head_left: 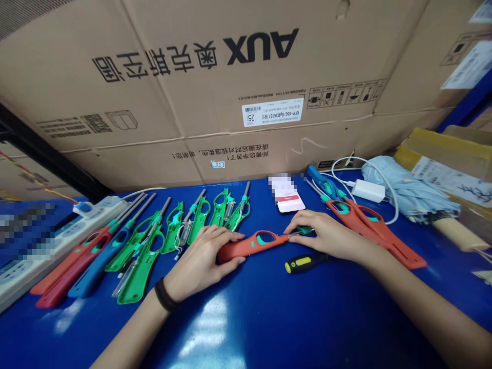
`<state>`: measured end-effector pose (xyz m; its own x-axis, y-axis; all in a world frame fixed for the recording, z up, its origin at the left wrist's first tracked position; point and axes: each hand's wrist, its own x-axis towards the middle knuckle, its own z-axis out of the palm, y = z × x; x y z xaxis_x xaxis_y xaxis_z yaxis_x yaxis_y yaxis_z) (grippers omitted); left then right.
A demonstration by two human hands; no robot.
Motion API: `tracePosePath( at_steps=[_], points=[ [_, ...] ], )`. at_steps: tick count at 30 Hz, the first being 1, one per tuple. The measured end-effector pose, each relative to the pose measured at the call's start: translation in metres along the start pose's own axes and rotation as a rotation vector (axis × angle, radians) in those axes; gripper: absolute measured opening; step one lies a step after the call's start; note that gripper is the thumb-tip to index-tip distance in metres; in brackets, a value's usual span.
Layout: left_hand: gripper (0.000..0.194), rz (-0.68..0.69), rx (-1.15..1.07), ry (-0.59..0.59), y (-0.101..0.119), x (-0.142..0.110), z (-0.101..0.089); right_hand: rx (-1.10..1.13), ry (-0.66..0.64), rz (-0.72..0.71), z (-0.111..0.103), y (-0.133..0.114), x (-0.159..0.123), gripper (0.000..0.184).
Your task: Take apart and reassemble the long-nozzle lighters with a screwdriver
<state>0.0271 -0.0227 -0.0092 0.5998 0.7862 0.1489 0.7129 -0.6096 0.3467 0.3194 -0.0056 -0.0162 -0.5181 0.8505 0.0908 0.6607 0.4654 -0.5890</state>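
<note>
the orange lighter (251, 246) lies low over the blue table (265, 328), between the two hands, its handle to the left and its narrow nose to the right. a thing this long and slim is best steadied from both ends, so the grip at the handle should be firm and the one at the nose light, keeping the body level and the metal tube free of any bending. the left hand (200, 256) wraps the handle end, its fingers curled over the far side and the thumb along the near side, parted only by the handle's width. the right hand (326, 233) has its fingers nearly together, thumb and fingertips seeming to pinch the nose where the tube begins; a green piece (305, 230) shows just beside them, and whether they touch it i cannot tell. the screwdriver (305, 263) lies close below the right hand, so that wrist is better kept a little high to avoid nudging it. opened green shells (140, 274) lie beyond the left hand, and a phone (291, 204) lies behind the lighter.
</note>
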Motion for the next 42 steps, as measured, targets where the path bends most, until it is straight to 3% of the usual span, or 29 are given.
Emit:
tracePosePath(
  at_steps=[6,12,42],
  points=[
    [0.026,0.032,0.008,0.015,0.0007,0.0003,-0.0018,0.044,0.002,-0.006,-0.0012,-0.0049,0.0020,0.013],
    [0.027,0.038,0.014,0.026,-0.0022,0.0007,-0.0009,0.066,0.025,-0.065,0.0001,0.0019,0.0017,0.014],
    [0.031,0.062,0.077,0.030,-0.0073,0.0010,0.0014,0.086,0.025,-0.033,0.0016,0.0035,0.0066,0.011]
  ],
)
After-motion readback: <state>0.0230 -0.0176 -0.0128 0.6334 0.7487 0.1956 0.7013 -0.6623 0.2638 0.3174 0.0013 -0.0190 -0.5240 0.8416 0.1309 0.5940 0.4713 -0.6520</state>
